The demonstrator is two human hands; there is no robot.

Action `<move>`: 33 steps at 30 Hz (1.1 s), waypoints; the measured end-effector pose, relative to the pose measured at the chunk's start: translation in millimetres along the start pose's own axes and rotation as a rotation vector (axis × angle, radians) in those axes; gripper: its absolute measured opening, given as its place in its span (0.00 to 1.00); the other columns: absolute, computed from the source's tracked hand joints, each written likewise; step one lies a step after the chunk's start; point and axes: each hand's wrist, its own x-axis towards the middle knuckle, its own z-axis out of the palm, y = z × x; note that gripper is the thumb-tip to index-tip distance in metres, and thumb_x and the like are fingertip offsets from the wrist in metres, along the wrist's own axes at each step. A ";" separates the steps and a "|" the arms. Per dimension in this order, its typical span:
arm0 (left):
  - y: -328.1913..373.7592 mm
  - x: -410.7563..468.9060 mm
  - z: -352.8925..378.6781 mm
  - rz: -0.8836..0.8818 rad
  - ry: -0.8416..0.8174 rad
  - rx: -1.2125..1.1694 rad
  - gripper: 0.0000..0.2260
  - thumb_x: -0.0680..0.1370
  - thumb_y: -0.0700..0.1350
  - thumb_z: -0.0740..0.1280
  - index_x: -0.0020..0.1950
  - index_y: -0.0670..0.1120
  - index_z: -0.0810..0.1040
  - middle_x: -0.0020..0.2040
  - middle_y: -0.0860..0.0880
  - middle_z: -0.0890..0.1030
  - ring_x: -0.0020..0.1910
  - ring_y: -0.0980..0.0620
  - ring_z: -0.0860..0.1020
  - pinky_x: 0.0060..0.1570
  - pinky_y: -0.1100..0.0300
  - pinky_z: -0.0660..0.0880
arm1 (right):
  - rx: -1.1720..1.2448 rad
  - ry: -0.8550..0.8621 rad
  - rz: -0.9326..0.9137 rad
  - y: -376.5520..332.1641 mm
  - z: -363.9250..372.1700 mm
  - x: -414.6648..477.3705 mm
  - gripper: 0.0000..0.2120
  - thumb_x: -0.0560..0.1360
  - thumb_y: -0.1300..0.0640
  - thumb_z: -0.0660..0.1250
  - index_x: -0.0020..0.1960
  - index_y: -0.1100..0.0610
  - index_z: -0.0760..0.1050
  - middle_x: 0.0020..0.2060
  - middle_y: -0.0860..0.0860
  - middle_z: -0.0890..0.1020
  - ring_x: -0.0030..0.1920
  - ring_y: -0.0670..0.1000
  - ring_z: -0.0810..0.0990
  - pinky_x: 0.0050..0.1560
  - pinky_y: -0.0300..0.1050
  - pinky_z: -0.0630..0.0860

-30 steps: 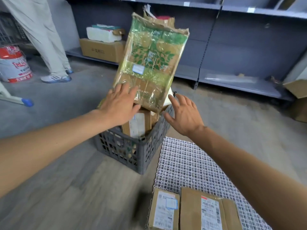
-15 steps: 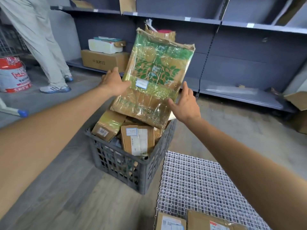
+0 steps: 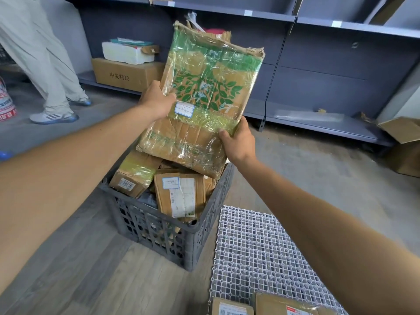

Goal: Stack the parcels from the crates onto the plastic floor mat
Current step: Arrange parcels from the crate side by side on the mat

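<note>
**Big parcel gripped two-handed over the crate**

Left hand (image 3: 156, 103) grips the wrapped parcel (image 3: 204, 92) on its left edge, thumb on the face. Right hand (image 3: 238, 142) clamps the lower right corner. The two-sided hold makes sense, since it's wide, dented cardboard under slick film. The parcel is tilted, top away from the hands. Its bottom edge is over the crate load, and I can't tell if it's clear or resting on it.

The grey crate (image 3: 159, 228) sits below both hands. It holds a taped box (image 3: 131, 178) under the left hand, a labelled box (image 3: 181, 194) between the hands, and more beneath. The floor mat (image 3: 261, 246) lies below the right hand, beside the crate, with two parcels (image 3: 231, 308) at its near edge.
</note>
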 end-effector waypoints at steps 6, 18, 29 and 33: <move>4.5 -4.7 -0.2 0.073 0.039 -0.055 0.22 0.84 0.47 0.60 0.77 0.46 0.61 0.73 0.48 0.69 0.57 0.51 0.70 0.53 0.56 0.67 | 0.149 0.093 -0.047 3.5 -1.5 -15.9 0.24 0.77 0.51 0.68 0.70 0.53 0.66 0.55 0.50 0.81 0.53 0.51 0.80 0.57 0.53 0.79; 92.2 -41.7 -22.9 0.201 0.269 -0.240 0.02 0.82 0.43 0.59 0.53 0.47 0.68 0.52 0.51 0.73 0.48 0.53 0.71 0.43 0.62 0.68 | 0.209 0.207 -0.217 -27.3 -102.1 -21.1 0.23 0.75 0.52 0.66 0.69 0.50 0.67 0.52 0.41 0.81 0.49 0.38 0.80 0.54 0.48 0.80; 185.1 -105.4 68.9 0.298 0.168 -0.299 0.03 0.82 0.43 0.60 0.51 0.46 0.65 0.47 0.52 0.70 0.43 0.54 0.68 0.35 0.69 0.66 | 0.190 0.408 -0.161 38.4 -226.6 -41.6 0.19 0.74 0.52 0.66 0.64 0.50 0.71 0.49 0.39 0.81 0.50 0.42 0.80 0.58 0.47 0.77; 201.0 -123.4 111.4 0.273 0.081 -0.261 0.03 0.82 0.43 0.59 0.52 0.47 0.65 0.50 0.50 0.71 0.45 0.52 0.69 0.41 0.62 0.67 | 0.144 0.429 -0.114 73.5 -261.1 -51.6 0.20 0.74 0.52 0.66 0.65 0.50 0.71 0.49 0.37 0.81 0.49 0.40 0.79 0.57 0.43 0.77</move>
